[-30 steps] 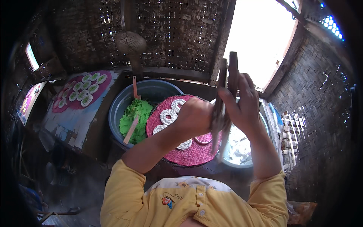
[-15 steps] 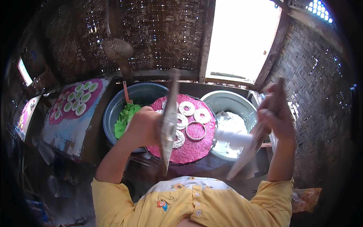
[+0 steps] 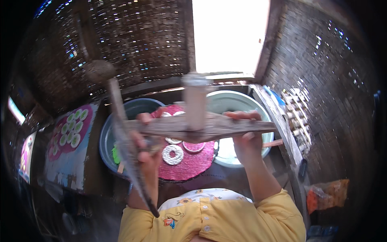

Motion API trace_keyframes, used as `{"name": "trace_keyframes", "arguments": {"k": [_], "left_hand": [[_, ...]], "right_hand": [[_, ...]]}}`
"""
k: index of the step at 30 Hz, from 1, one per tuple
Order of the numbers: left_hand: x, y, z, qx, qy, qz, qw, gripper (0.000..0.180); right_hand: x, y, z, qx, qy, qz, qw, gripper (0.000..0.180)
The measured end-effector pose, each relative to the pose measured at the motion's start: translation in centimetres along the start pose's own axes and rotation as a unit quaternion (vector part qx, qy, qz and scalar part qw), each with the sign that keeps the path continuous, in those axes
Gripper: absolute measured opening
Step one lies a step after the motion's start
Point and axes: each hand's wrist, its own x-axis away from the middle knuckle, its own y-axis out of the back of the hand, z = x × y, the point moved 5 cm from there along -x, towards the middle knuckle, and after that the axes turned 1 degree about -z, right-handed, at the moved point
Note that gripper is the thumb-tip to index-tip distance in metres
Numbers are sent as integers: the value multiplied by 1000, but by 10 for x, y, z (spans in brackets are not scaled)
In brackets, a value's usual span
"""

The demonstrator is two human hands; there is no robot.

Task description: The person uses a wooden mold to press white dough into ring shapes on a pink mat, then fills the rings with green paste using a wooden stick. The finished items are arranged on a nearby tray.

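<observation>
My right hand [image 3: 248, 145] is closed round the right end of a weathered wooden bar [image 3: 225, 128], held level over the work area. A pale cylinder [image 3: 195, 103] stands upright on the bar's middle. With my left hand [image 3: 149, 155] I grip a second long wooden piece [image 3: 125, 137], tilted and smeared by motion; fingers of that hand also touch the bar's left end. Below lies a round pink mat [image 3: 189, 167] bearing white lacy dough rings [image 3: 172, 155] and a thin hoop [image 3: 194, 147], partly hidden by the bar.
A blue-grey basin [image 3: 105, 139] with green dough [image 3: 115, 154] stands left of the mat, a pale green basin [image 3: 264, 107] right of it. Further left, a board [image 3: 72, 169] carries another pink mat with rings. Woven walls and a bright opening [image 3: 229, 36] lie beyond.
The two wooden pieces have come closer together. The right one has turned level, its cylinder now pointing up; my right hand has moved left and down, and the view has shifted rightward.
</observation>
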Motion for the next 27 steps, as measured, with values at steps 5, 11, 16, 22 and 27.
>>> {"name": "trace_keyframes", "arguments": {"k": [5, 11, 16, 22, 27], "left_hand": [[17, 34, -43, 24, -11, -94, 995, 30], [46, 76, -88, -88, -66, -212, 971, 32], [54, 85, -115, 11, -52, -225, 973, 33], [73, 95, -136, -40, -60, -245, 967, 36], [80, 95, -135, -8, -55, -242, 969, 34]], "right_hand": [[25, 142, -41, 745, -253, 266, 557, 34], [75, 251, -45, 811, -454, 288, 230, 35], [45, 241, -16, 758, -395, 420, 305, 33], [4, 246, 9, 784, -311, 471, 258, 13], [24, 266, -23, 768, -260, 535, 238, 13]]}}
